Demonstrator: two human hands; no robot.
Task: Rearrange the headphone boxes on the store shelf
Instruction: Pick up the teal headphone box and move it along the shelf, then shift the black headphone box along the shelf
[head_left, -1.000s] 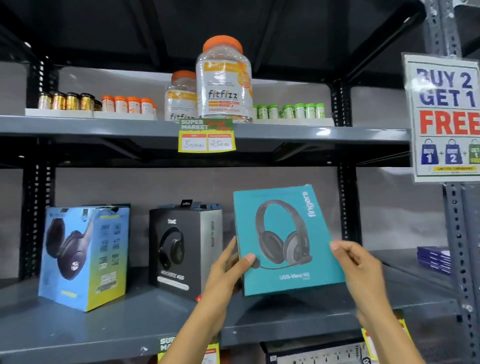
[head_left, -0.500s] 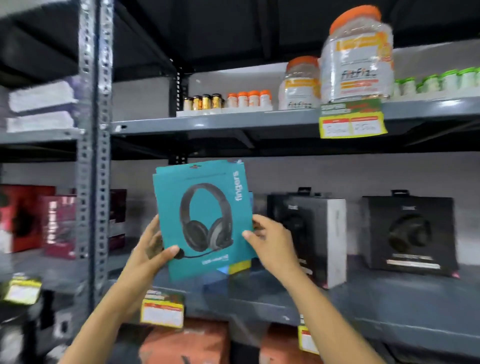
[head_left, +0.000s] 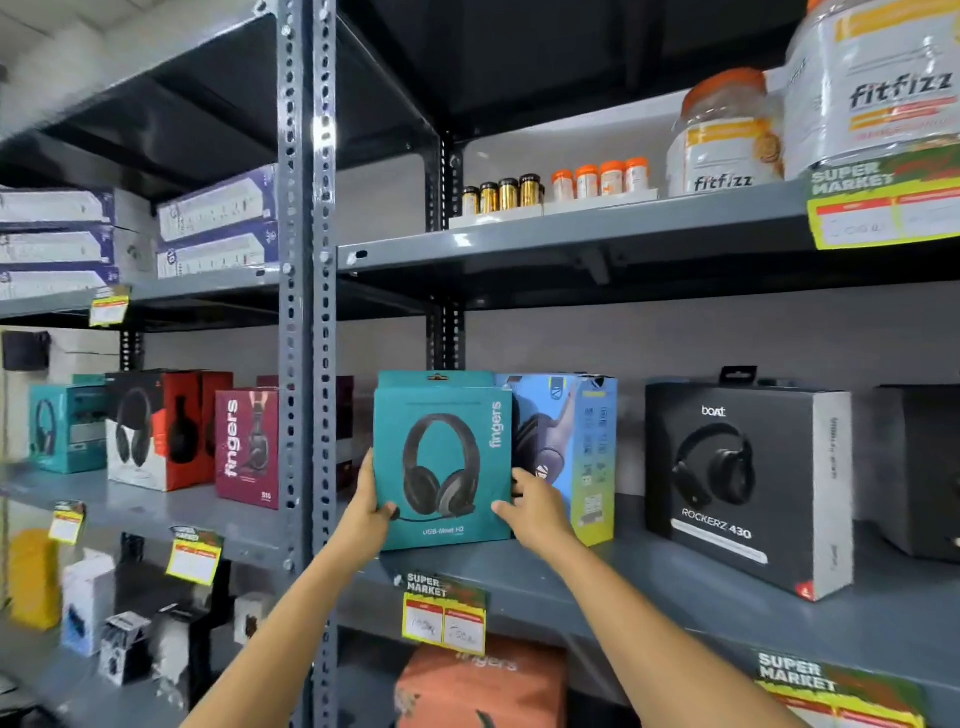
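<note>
A teal headphone box (head_left: 441, 457) marked "fingers" stands upright at the left end of the grey middle shelf (head_left: 675, 587). My left hand (head_left: 366, 512) grips its lower left edge and my right hand (head_left: 535, 512) grips its lower right edge. Directly behind it on the right stands a blue and yellow headphone box (head_left: 576, 452), partly hidden. A black boat headphone box (head_left: 748, 483) stands further right, and another black box (head_left: 919, 467) is cut off at the frame's edge.
A perforated grey upright post (head_left: 306, 312) rises just left of the teal box. The left bay holds a maroon box (head_left: 248, 447), a red and black box (head_left: 166, 428) and a teal box (head_left: 62, 428). Jars and small bottles fill the upper shelf (head_left: 571, 234).
The view has swung left along the shelf. The teal box, held in both hands throughout, has travelled from the right of the black boxes to the left end in front of the blue box.
</note>
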